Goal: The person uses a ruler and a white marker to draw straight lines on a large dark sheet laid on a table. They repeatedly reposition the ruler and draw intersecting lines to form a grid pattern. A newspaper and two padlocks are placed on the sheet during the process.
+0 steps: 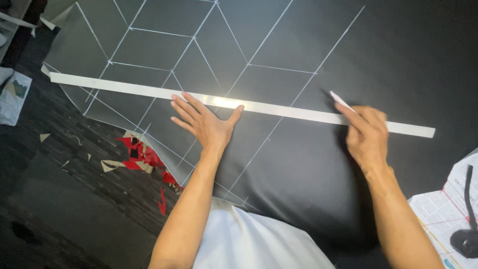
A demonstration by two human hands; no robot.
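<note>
A long flat metal ruler [124, 87] lies slantwise across a large black sheet [398, 55] marked with white chalk lines in a diamond pattern. My left hand [201, 118] presses flat on the ruler near its middle, fingers spread. My right hand [367, 132] holds a thin white piece of chalk [341, 100], its tip just above the ruler's upper edge toward the right end.
Red and pale offcuts [142, 157] litter the dark wooden floor at the left. Printed paper [445, 211] with a black tool [468, 219] on it lies at the lower right. More paper [12, 97] sits at the left edge. My white shirt [249, 241] fills the bottom centre.
</note>
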